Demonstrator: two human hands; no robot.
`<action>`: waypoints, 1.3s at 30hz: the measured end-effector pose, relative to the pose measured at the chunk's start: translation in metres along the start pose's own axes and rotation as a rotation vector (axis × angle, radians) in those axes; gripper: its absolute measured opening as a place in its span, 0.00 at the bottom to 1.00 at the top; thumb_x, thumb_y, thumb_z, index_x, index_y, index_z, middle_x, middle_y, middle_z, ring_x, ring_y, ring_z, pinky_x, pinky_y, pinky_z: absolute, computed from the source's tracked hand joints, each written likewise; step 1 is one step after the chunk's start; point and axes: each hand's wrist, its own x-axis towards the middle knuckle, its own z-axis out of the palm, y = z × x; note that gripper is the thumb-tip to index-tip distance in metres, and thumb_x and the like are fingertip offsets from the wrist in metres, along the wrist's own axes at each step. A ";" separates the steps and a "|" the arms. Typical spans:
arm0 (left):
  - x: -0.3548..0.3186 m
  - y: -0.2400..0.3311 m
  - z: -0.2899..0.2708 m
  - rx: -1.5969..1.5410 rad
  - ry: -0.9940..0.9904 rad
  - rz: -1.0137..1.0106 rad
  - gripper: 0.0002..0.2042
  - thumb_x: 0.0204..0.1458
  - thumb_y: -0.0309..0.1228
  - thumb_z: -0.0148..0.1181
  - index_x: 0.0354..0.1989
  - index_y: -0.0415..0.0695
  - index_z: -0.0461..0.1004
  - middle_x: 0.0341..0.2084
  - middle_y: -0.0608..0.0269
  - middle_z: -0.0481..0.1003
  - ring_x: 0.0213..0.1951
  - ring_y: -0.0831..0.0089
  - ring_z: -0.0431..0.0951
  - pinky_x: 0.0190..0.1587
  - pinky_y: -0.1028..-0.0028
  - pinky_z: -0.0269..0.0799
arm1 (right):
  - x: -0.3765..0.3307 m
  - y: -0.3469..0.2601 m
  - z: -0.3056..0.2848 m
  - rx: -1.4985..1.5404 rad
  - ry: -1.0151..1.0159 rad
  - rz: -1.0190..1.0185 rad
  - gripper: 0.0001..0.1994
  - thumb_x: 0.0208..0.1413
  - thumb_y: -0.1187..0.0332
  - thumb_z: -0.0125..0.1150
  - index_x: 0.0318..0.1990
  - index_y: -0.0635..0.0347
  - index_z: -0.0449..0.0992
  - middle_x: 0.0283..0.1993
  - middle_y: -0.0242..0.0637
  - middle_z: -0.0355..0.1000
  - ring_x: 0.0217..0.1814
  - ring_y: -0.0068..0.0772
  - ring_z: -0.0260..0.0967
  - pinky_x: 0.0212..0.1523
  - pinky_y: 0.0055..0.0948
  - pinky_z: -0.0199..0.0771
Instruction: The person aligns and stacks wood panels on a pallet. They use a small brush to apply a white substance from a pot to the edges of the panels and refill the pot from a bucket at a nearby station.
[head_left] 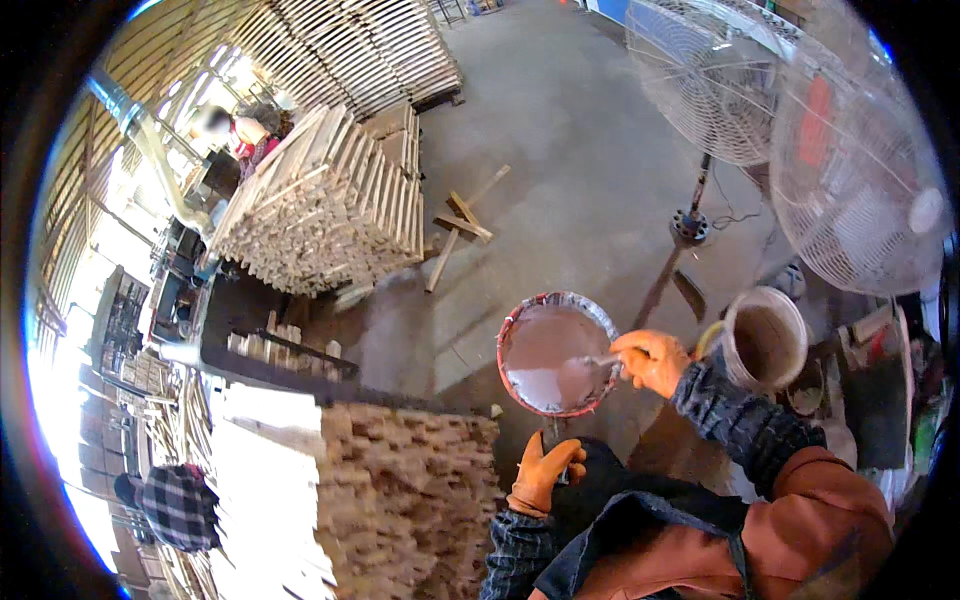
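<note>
My right hand (pixel 652 362), in an orange glove, is closed round a short pale tool (pixel 597 361) that looks like a brush. Its far end reaches over or into pinkish-brown liquid (pixel 545 350) in a round bucket (pixel 503 352) with a smeared red rim. Whether the tip is under the surface I cannot tell. Below the bucket, my left hand (pixel 545 473), gloved alike, has its thumb raised and its fingers curled. A narrow metallic piece (pixel 559 430) shows between thumb and fingers, mostly hidden. Next to my right wrist stands a white bucket (pixel 797 335) with brown residue inside.
Stacked wood strips (pixel 410 500) stand close at my left, with a larger wood stack (pixel 320 210) beyond. Crossed wood pieces (pixel 462 222) lie on the concrete floor (pixel 560 130). Two caged fans (pixel 700 85) stand at the right. One person (pixel 178 508) is at the lower left, another (pixel 248 140) behind the stack.
</note>
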 end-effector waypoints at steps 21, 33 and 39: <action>0.670 0.492 0.025 0.296 -0.338 -0.110 0.15 0.53 0.33 0.60 0.45 0.40 0.66 0.28 0.59 0.74 0.23 0.74 0.74 0.24 0.75 0.69 | 0.683 -0.111 -0.207 -0.118 0.474 -0.083 0.11 0.60 0.68 0.54 0.46 0.63 0.76 0.32 0.36 0.76 0.27 0.22 0.72 0.30 0.25 0.74; 1.070 0.798 0.064 0.199 -0.245 -0.041 0.14 0.52 0.31 0.60 0.42 0.37 0.67 0.27 0.57 0.75 0.23 0.73 0.74 0.24 0.72 0.68 | 1.218 -0.230 -0.353 -0.407 0.391 -0.279 0.14 0.57 0.61 0.57 0.47 0.57 0.75 0.33 0.49 0.74 0.33 0.42 0.74 0.37 0.37 0.73; 1.285 0.965 0.074 0.306 -0.288 -0.113 0.16 0.54 0.37 0.60 0.43 0.38 0.69 0.29 0.61 0.74 0.27 0.76 0.74 0.28 0.75 0.70 | 1.394 -0.291 -0.427 -0.182 0.349 -0.062 0.25 0.55 0.63 0.61 0.59 0.62 0.66 0.35 0.41 0.76 0.30 0.25 0.70 0.32 0.28 0.72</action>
